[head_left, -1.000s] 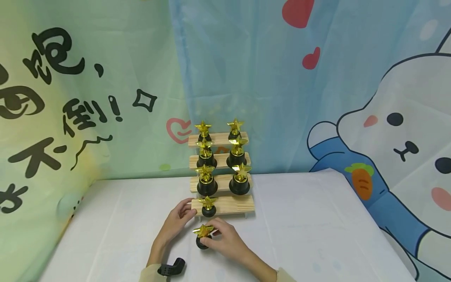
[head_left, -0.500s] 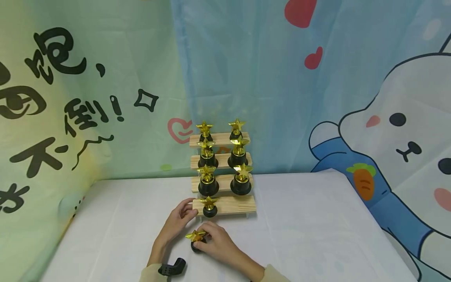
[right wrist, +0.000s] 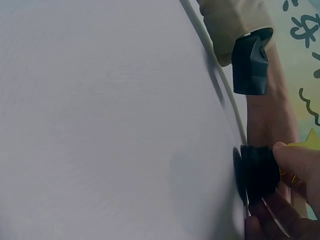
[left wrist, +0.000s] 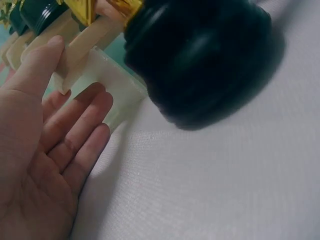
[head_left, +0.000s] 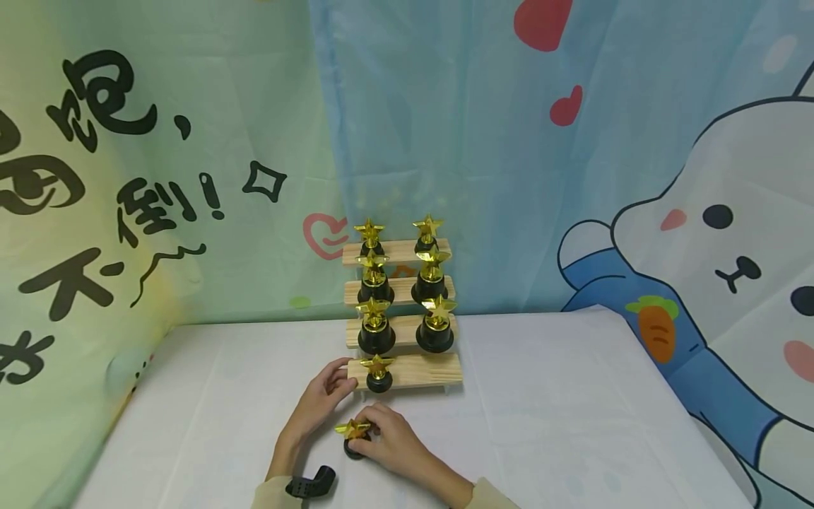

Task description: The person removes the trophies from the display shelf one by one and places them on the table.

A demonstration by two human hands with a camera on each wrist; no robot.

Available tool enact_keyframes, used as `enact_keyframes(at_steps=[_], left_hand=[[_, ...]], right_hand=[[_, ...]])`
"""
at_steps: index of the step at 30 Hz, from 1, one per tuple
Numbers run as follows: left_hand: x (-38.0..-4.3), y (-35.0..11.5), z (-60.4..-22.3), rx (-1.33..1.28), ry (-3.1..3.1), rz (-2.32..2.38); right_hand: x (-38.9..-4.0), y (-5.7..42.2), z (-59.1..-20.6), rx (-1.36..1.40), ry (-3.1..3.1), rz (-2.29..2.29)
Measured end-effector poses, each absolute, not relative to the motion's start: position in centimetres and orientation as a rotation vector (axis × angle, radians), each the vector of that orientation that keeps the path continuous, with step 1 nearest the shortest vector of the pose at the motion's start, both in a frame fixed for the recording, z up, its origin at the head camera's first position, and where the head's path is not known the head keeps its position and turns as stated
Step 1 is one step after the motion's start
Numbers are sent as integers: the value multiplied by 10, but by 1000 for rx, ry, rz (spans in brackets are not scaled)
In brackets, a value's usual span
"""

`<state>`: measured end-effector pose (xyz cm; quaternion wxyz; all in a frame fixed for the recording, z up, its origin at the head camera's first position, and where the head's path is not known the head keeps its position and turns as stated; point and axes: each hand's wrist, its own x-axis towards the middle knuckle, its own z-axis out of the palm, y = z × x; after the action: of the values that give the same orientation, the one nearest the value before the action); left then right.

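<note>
In the head view my right hand pinches a small star trophy, gold on a round black base, close over the white tablecloth in front of a stepped wooden display stand. The right wrist view shows the trophy's black base at the thumb and fingers. My left hand grips the left end of the stand's lowest step, thumb on the wood and other fingers lower down, as the left wrist view shows. One star trophy stands at the left of that step. Its right half is bare wood.
Pairs of gold star trophies stand on the upper steps. A black strap with a camera is on the left wrist. White cloth covers the table, and a printed curtain hangs behind it.
The right hand has moved left and slightly toward the person with the trophy, then stayed nearly still over the last half second. The left hand keeps its place on the stand.
</note>
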<state>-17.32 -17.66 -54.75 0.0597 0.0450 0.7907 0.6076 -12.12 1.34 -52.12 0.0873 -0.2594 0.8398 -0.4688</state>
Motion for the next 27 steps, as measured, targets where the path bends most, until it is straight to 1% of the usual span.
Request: enact_keyframes(at_steps=[27], left_hand=[[-172, -176, -547, 121, 2410, 1816]], right_hand=[[-120, 16, -530, -814, 2517, -1318]])
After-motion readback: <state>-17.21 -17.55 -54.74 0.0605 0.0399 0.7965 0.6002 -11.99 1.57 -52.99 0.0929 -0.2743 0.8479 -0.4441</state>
